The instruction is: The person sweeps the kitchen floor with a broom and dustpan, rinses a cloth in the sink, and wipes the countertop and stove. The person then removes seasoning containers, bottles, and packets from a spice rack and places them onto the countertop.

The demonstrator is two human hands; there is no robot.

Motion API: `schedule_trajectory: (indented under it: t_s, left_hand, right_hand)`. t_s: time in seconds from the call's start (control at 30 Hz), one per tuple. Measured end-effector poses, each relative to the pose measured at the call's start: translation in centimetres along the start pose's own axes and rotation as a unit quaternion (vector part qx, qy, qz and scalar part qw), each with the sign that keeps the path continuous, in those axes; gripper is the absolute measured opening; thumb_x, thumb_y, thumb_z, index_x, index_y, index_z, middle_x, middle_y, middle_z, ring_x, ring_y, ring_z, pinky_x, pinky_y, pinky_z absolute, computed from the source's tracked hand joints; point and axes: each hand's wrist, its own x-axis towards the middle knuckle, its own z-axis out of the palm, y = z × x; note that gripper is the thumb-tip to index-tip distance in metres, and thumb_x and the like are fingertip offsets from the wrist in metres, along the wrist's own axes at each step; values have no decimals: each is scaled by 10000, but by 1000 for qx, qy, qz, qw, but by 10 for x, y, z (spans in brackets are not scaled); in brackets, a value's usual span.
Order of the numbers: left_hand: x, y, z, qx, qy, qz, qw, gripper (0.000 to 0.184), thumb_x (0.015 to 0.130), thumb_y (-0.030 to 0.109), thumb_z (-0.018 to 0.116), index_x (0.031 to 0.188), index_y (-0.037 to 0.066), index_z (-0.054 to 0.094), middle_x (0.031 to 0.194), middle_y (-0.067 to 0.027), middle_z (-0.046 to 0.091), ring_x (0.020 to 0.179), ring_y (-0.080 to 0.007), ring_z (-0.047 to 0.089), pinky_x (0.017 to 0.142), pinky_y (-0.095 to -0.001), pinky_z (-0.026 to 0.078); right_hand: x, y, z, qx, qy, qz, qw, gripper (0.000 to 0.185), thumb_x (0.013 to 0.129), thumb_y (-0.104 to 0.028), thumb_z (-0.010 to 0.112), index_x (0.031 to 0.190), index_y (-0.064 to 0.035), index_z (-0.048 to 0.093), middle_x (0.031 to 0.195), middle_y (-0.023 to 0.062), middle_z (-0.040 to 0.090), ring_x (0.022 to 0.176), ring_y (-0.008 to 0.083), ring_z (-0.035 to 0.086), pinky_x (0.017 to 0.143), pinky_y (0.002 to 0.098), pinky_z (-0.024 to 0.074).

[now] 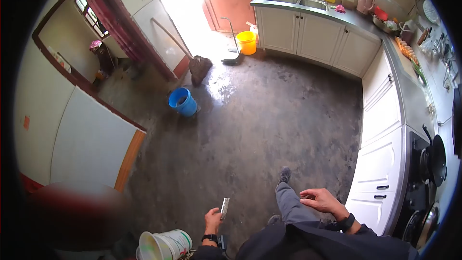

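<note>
Low in the view, my left hand (213, 220) is closed round a small, flat, pale object (224, 207) whose upper end sticks up above the fingers; I cannot make out what it is. My right hand (319, 200) hangs over my grey trouser leg (291, 204) with its fingers apart and nothing in it. A white bucket (169, 245) lies tilted to the left of my left hand, apart from it. Both wrists wear dark bands.
A blue bucket (183, 102) stands on the dark floor (260, 115), with a mop (199, 70) against the wall behind it. A yellow bucket (247, 43) and a dustpan (231, 59) are near the door. White cabinets (320, 41) and a stove (416, 183) line the right.
</note>
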Motion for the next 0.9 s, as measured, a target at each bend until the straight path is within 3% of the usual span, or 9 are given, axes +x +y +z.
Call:
schedule_trajectory:
  t_s: [0.1, 0.2, 0.23, 0.33, 0.6, 0.77, 0.9]
  left_hand:
    - [15, 24, -5, 26, 38, -32, 998, 411, 776, 15, 660, 1187, 6, 646, 918, -104, 708, 739, -166, 681, 566, -296, 550]
    - [32, 77, -7, 51, 56, -51, 996, 396, 775, 15, 661, 1170, 5, 661, 947, -114, 708, 750, -174, 686, 562, -302, 556]
    - [38, 92, -1, 52, 58, -56, 995, 391, 774, 17, 660, 1165, 6, 665, 957, -115, 707, 753, -176, 687, 560, -304, 556]
    - [76, 134, 16, 19, 77, -40, 996, 403, 776, 27, 655, 1179, 12, 660, 973, -105, 705, 754, -174, 685, 570, -302, 559]
    - [174, 277, 92, 48, 25, -50, 997, 393, 795, 16, 650, 1188, 28, 651, 958, -92, 702, 724, -155, 669, 543, -279, 538]
    - [285, 356, 128, 81, -17, -45, 996, 417, 781, 15, 656, 1197, 28, 652, 960, -93, 712, 733, -151, 672, 561, -287, 551]
    - [365, 433, 150, 127, -58, -15, 990, 412, 770, 28, 662, 1182, 23, 664, 969, -98, 715, 766, -156, 680, 583, -287, 559]
  right_hand:
    - [68, -2, -41, -28, -8, -25, 999, 377, 910, -265, 695, 1177, -3, 649, 1008, 113, 734, 918, 172, 699, 823, 285, 534]
    - [121, -23, -93, -61, 19, -31, 997, 400, 880, -341, 695, 1146, -42, 676, 977, 134, 731, 906, 240, 708, 804, 332, 541]
    - [141, -25, -106, 31, 22, -30, 999, 413, 870, -351, 702, 1144, -43, 678, 976, 132, 731, 900, 240, 708, 801, 333, 541]
    - [196, -55, -158, -64, 5, -32, 997, 380, 887, -272, 714, 1163, -18, 661, 1008, 109, 729, 912, 183, 704, 799, 301, 545]
    - [324, -100, -227, -16, 54, -56, 997, 413, 864, -343, 707, 1133, -30, 681, 1005, 132, 725, 864, 214, 701, 784, 320, 542]
    - [385, -81, -258, -38, 46, 30, 998, 427, 869, -362, 695, 1130, -25, 682, 1007, 144, 725, 931, 237, 700, 829, 342, 534]
    - [424, -60, -287, -52, 94, 115, 988, 395, 865, -333, 718, 1110, -24, 695, 1015, 129, 730, 962, 209, 690, 850, 323, 527]
